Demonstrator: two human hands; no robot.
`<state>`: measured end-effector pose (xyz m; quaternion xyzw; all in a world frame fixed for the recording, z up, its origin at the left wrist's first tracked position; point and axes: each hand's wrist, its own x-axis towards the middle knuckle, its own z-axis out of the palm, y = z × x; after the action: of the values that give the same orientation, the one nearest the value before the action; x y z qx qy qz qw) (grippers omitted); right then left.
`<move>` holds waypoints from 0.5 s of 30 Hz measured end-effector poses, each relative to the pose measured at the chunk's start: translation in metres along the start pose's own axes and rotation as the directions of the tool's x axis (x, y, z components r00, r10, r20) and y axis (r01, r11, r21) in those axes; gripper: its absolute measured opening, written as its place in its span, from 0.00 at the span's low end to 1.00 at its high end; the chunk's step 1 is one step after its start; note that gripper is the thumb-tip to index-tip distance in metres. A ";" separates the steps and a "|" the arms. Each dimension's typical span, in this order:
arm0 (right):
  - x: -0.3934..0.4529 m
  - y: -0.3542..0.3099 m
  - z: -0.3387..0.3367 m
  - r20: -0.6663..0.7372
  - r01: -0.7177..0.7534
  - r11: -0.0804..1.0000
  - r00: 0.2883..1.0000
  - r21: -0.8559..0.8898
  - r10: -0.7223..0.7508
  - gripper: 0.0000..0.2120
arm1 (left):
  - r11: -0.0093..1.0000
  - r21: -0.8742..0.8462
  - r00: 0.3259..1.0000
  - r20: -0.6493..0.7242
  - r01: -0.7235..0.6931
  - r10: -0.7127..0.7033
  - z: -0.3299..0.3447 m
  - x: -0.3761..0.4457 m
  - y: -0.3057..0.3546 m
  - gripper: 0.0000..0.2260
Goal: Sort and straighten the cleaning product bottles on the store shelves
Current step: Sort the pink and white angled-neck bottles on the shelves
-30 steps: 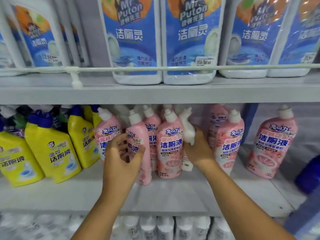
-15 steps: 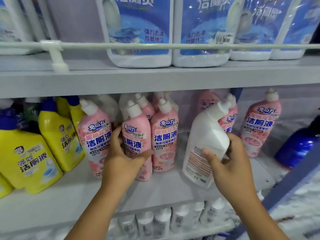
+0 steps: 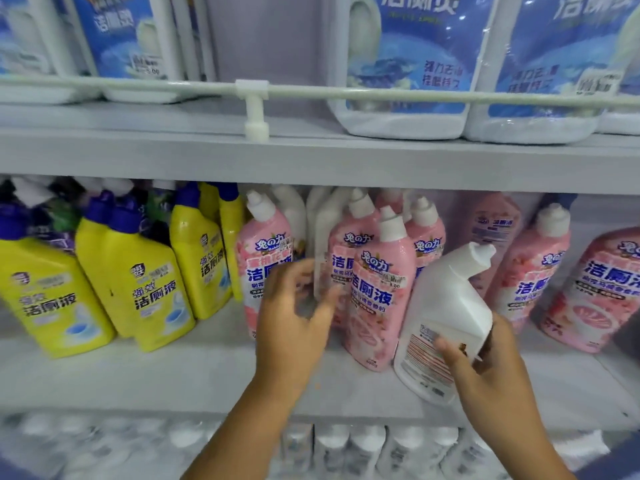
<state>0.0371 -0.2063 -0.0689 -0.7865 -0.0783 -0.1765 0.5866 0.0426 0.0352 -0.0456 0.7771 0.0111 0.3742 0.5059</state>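
Note:
A white angled-neck bottle point(image 3: 446, 306) is tilted in front of the middle shelf point(image 3: 207, 372), its back label facing me; my right hand point(image 3: 485, 372) grips its lower part. Several pink bottles stand in a group; the front one point(image 3: 381, 289) is just left of the white bottle. My left hand point(image 3: 294, 327) hovers with fingers spread and relaxed between that pink bottle and another pink bottle point(image 3: 266, 265) to its left, holding nothing. White bottles point(image 3: 323, 230) stand behind the pink ones.
Yellow bottles with blue caps point(image 3: 138, 271) fill the shelf's left side. More pink bottles point(image 3: 588, 289) stand at the right. Large blue-labelled jugs point(image 3: 408, 64) sit on the upper shelf behind a white rail point(image 3: 311, 93). White bottles point(image 3: 346, 448) line the shelf below.
My left hand has let go of the front pink bottle and opened beside it. My right hand still holds the white bottle, pulled out from behind the pink ones. The view shifted left.

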 end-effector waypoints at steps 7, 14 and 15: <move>-0.003 0.026 0.014 0.000 -0.025 1.000 1.000 0.002 0.025 0.24 | 0.951 0.127 0.956 0.035 0.283 -0.290 -0.047 0.063 -0.048 0.27; 0.004 0.029 0.015 0.028 -0.014 1.000 1.000 0.018 0.014 0.21 | 0.940 0.147 0.942 -0.179 0.309 -0.282 -0.065 0.062 -0.062 0.17; 0.004 0.029 0.014 0.033 -0.023 0.999 0.999 0.024 0.022 0.22 | 0.932 0.171 0.937 -0.208 0.319 -0.282 -0.070 0.064 -0.064 0.18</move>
<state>0.0533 -0.2018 -0.0971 -0.7829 -0.0811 -0.1561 0.5968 0.0702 0.1461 -0.0461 0.7764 0.2140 0.3579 0.4726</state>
